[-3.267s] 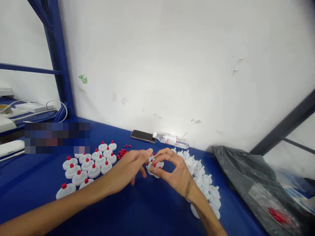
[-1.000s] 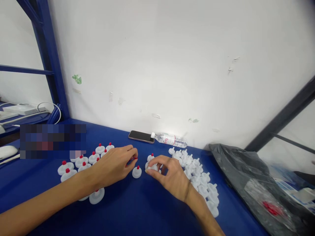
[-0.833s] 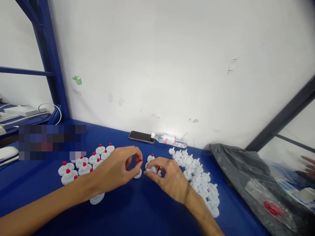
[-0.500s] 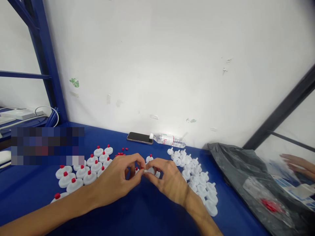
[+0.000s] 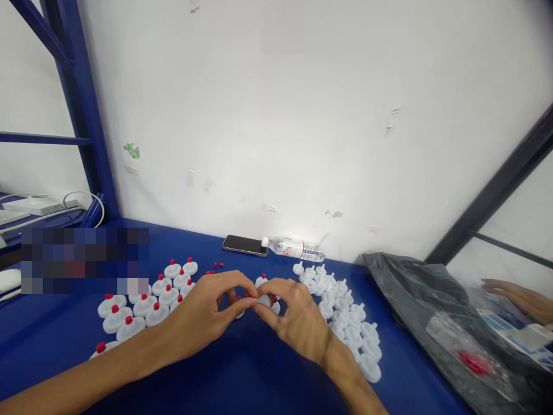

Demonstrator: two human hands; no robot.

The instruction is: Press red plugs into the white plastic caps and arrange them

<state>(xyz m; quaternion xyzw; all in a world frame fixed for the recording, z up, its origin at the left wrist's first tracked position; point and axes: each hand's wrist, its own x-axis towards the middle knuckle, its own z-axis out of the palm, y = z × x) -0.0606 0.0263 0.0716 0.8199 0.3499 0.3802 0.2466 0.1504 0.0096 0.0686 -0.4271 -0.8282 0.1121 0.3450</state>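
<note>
- Taking the spot where my fingertips meet as the dial's centre and the white wall [image 5: 268, 115] as 12: my left hand [image 5: 216, 306] comes in from about 8, its thumb and forefinger pinched together on a small red cap [image 5: 253, 296], of which only a speck shows.
- My right hand [image 5: 302, 320] comes in from about 4, thumb and fingers clamped on a white disc [image 5: 264, 301]. The disc sits right at the centre, partly covered by my fingers; I cannot tell whether the cap is seated on it.
- Just past my fingertips, a few red-topped discs [image 5: 261, 280] stand close by, near 12 to 1.
- Toward 9 and 10, rows of capped white discs [image 5: 145, 306] stand upright on the blue table [image 5: 259, 374], my left forearm crossing in front of some.
- At 10, near my left hand, lie loose red caps [image 5: 222, 265].
- From 2 round to 4, a heap of bare-stemmed white discs [image 5: 341, 314] lies beside my right hand and wrist.
- Close to 12, a dark phone [image 5: 245, 245]; at 1, a clear bottle [image 5: 294, 248] on its side, its cap touching or overlapping the phone's end.
- Out at 3, a grey plastic bag [image 5: 410, 305] bears a clear bag of red pieces [image 5: 473, 362]; beyond, another person's hand [image 5: 518, 294], blurred.
</note>
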